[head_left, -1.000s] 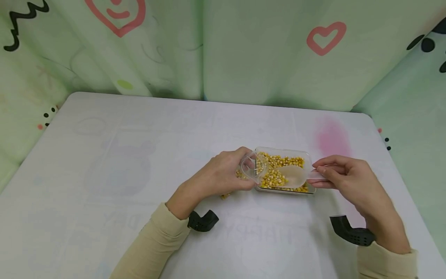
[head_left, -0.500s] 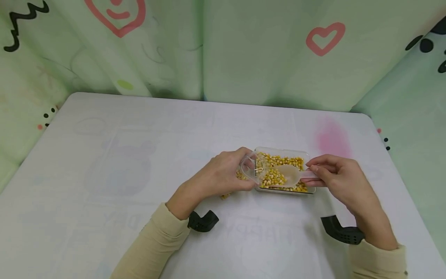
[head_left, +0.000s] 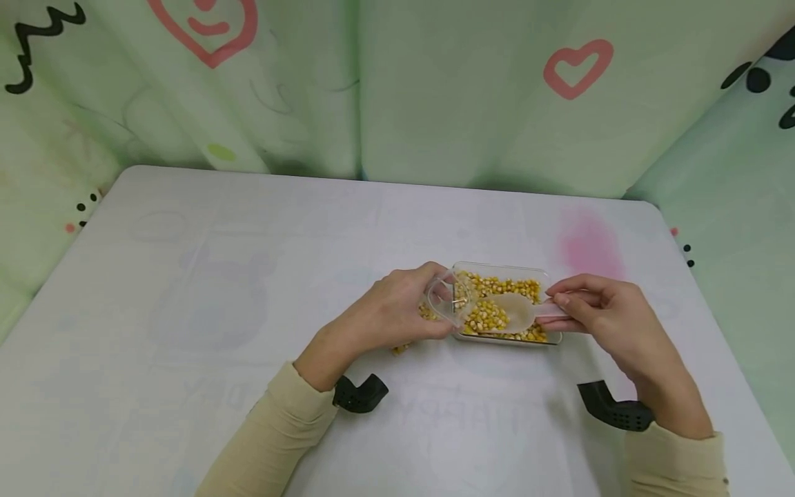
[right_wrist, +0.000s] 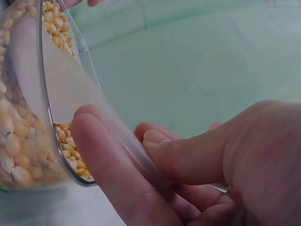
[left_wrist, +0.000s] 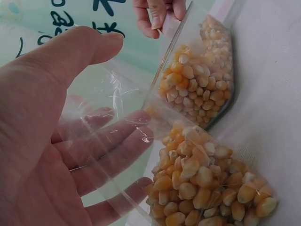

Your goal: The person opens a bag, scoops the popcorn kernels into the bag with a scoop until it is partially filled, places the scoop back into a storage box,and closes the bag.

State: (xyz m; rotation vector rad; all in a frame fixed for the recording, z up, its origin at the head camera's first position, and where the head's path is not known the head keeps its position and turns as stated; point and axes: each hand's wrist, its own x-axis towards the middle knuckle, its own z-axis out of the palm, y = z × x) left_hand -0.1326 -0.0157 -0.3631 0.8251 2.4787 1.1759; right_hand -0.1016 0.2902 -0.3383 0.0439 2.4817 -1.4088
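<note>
Scooping corn (head_left: pixel 499 285) seems the step, with the right hand (head_left: pixel 601 312) pinching a spoon (head_left: pixel 518 312) in the box (head_left: pixel 502 266), the left hand (head_left: pixel 400 304) curled round a cup (head_left: pixel 447 299), and the next move likely needing a steady lift.

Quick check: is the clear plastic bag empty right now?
No, the left wrist view plainly shows a heap of corn kernels inside the clear plastic bag.

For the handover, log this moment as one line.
left hand: holds clear bag of corn kernels | right hand: pinches scoop handle | scoop: inside clear container of corn | scoop load: unclear
</note>
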